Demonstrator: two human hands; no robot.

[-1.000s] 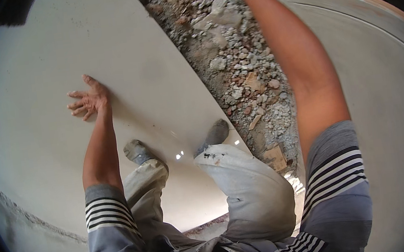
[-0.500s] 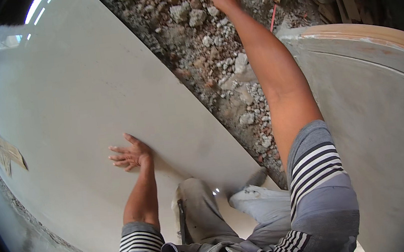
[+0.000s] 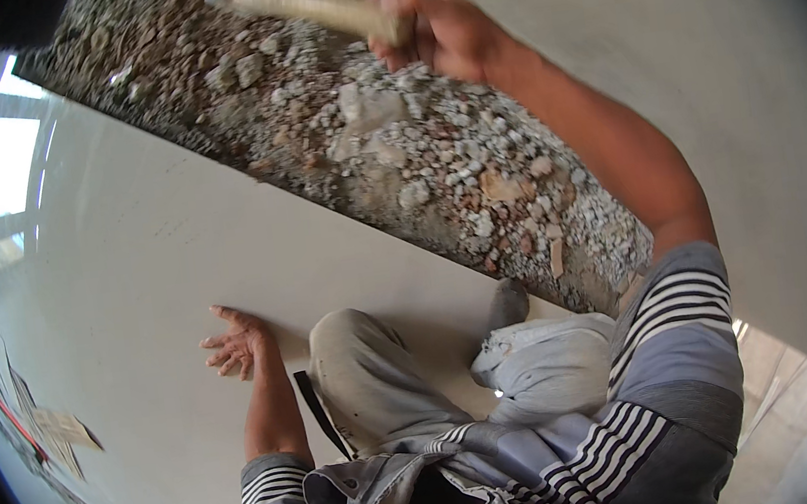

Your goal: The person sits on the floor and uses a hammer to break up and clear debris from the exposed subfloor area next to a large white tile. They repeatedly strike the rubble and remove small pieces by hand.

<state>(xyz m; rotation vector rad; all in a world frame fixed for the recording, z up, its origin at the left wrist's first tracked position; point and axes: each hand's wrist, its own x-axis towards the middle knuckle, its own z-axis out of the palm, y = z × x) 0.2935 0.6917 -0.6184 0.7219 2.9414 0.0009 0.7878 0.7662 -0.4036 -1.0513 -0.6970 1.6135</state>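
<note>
Right hand (image 3: 443,38) closed round pale wooden rod (image 3: 308,10) above grey-brown rubble (image 3: 372,120); empty left hand (image 3: 241,344) splayed on glossy beige slab (image 3: 172,250); wide palm steadies best.

With you as the clock's centre, the smooth pale-grey flat slab (image 3: 142,254) spreads from 9 to 11 o'clock, your bare left hand (image 3: 239,347) on it at 10. Beyond its edge, grey-brown stony rubble (image 3: 306,118) runs from 11 to 1. Above that, at 12, your bare right hand (image 3: 445,33) holds the long pale wooden stick (image 3: 303,7), its far end toward 11. The broad smooth grey panel (image 3: 718,103) lies at 1 to 2.
</note>
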